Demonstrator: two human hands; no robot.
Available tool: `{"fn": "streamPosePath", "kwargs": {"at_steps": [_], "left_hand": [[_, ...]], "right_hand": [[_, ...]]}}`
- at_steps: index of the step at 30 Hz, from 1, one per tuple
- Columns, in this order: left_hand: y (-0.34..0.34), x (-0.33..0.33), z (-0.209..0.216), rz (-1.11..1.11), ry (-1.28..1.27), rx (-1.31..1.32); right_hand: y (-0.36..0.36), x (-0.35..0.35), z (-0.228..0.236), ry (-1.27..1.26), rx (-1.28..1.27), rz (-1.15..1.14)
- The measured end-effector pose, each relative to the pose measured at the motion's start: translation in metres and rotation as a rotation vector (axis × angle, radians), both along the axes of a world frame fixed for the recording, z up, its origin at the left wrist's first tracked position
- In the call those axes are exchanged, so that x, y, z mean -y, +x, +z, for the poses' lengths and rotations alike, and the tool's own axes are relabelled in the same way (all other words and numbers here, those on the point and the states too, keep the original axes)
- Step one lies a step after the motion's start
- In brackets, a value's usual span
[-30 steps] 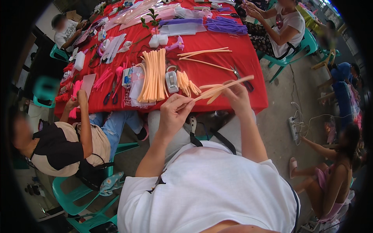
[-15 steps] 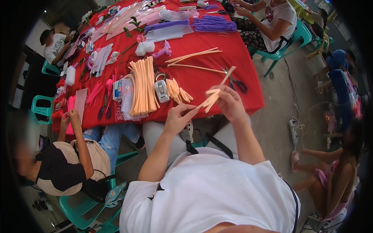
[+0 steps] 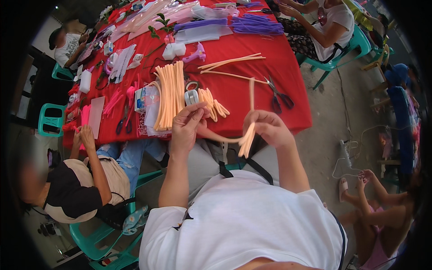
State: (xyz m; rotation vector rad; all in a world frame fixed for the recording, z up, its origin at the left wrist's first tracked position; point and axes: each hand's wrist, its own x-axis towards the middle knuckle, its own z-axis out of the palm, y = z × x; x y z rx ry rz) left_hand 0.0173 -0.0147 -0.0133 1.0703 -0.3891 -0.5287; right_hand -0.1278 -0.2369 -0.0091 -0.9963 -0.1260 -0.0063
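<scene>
Between my hands, just off the table's front edge, are several peach pipe cleaners. My right hand pinches them where they are bent, with loops hanging below and one end standing up. A single strand runs leftward in a sagging curve to my left hand, whose thumb and fingers are closed on its end. Just beyond my left hand lie a thick bundle of straight peach pipe cleaners, a grey-white tape dispenser and some folded peach pieces. Dark-handled scissors lie beyond my right hand.
On the red-covered table are loose peach stems, purple pipe cleaners, a purple glue gun and pink stems. One person works close at my left; others sit around.
My left hand has moved up and left, drawing one strand away from the bent stems. My right hand has lowered slightly, and the loops now hang downward. The view has shifted a little.
</scene>
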Motion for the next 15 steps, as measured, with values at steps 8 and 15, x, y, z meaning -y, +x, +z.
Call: {"fn": "streamPosePath", "kwargs": {"at_steps": [8,15], "left_hand": [[-0.007,0.000,0.011,-0.252,0.183,-0.102],[-0.072,-0.016,0.007,-0.816,0.227,-0.230]], "right_hand": [[-0.003,-0.013,0.009,-0.021,-0.139,-0.042],[0.002,0.001,0.004,0.132,-0.219,-0.264]]}}
